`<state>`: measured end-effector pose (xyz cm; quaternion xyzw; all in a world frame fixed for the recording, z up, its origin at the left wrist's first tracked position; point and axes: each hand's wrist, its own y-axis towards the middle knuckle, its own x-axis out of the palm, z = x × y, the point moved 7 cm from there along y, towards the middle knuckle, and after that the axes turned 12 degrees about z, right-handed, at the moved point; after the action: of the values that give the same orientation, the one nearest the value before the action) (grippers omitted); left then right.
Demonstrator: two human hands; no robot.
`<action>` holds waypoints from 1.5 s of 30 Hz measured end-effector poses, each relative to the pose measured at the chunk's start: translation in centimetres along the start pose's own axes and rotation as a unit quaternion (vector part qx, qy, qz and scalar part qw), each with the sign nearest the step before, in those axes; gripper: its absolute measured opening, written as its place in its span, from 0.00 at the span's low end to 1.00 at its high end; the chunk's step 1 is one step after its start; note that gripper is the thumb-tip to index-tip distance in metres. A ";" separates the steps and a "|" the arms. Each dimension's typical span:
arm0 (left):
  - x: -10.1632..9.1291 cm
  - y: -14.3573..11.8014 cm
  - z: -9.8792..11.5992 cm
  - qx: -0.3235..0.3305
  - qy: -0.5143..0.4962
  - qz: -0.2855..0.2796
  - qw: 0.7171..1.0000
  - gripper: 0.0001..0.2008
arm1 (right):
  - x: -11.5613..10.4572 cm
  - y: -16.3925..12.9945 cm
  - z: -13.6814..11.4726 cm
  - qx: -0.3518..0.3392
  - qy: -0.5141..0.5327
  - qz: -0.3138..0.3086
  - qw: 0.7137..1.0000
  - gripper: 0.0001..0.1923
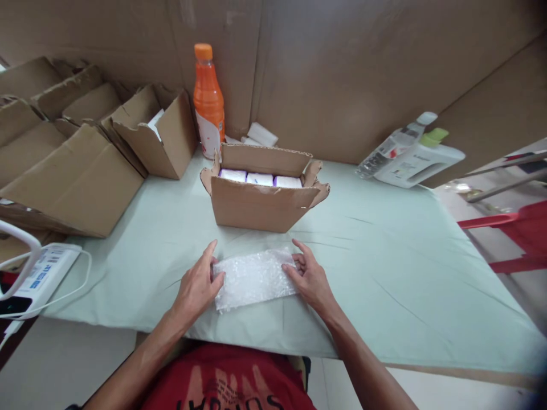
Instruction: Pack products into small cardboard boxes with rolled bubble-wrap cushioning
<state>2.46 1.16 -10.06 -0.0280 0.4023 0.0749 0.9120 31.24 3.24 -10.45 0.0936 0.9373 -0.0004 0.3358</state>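
Pale green table [384, 273], bubble-wrap sheet [254, 279] flat between both hands, left grip [197, 287] and right grip [310, 279] open, fingertips touching its ends

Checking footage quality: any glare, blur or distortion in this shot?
Head view: soft even light, faint shadows; wide-angle bending tilts the white bottles at right; corners darken; bubble wrap between left hand and right hand stays sharp, no glare.

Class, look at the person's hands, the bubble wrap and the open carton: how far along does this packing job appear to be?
Looks done: the open cardboard box already holds three white packs in a row. In hand: the left hand and right hand press the two ends of a bubble wrap sheet lying flat on the table. Left: nothing lies on the sheet, and the box flaps stand open.
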 end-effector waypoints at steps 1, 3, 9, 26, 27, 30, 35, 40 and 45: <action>0.2 -0.3 -0.1 0.003 -0.008 0.010 1.000 0.34 | 0.0 -0.1 -0.1 -0.011 0.001 -0.006 1.000 0.32; 0.2 -0.9 -0.2 0.014 -0.046 0.036 0.998 0.30 | -0.1 -0.2 -1.0 -0.053 0.008 -0.019 0.998 0.26; -7.2 1.1 6.4 0.102 -0.204 0.144 0.963 0.20 | -6.3 1.8 -8.9 -0.227 0.104 0.071 0.966 0.04; -5.9 21.8 17.7 0.310 0.310 -0.058 0.897 0.13 | -4.8 18.3 -18.2 -0.268 -0.472 -0.137 0.829 0.10; -5.6 22.1 17.6 0.305 0.313 -0.070 0.897 0.12 | -4.3 18.4 -18.2 -0.275 -0.479 -0.157 0.819 0.09; -4.9 22.8 17.5 0.298 0.311 -0.102 0.897 0.09 | -3.3 19.1 -18.0 -0.284 -0.460 -0.199 0.817 0.07; -7.1 22.7 18.8 0.295 0.275 -0.088 0.911 0.08 | -3.5 20.6 -17.2 -0.284 -0.411 -0.230 0.835 0.04; -8.6 21.4 20.4 0.311 0.113 -0.117 0.936 0.16 | -2.9 21.7 -16.0 -0.219 -0.351 -0.324 0.851 0.06; -4.1 20.8 17.5 0.208 0.151 -0.325 0.910 0.15 | -3.3 20.9 -16.6 -0.178 -0.370 -0.356 0.840 0.06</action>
<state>9.23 23.23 4.98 0.0223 0.5102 -0.3159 0.7996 26.95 24.28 5.76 -0.3145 0.6963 0.0121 0.6450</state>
